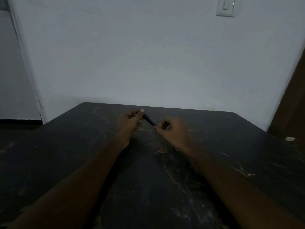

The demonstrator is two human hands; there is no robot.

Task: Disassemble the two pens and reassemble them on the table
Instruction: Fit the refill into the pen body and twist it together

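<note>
Pen point(149, 120), dark: held slantwise over the far half of the scratched black table point(148, 179). Far end is pinched by the left hand point(129, 123); near end is clasped by the curled fingers of the right hand point(173, 129). Whether it is whole cannot be told in the dim light.

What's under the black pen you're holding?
Only the dark scratched table lies under the pen. Both ends are covered by the left hand and right hand, so I can't see them.
</note>
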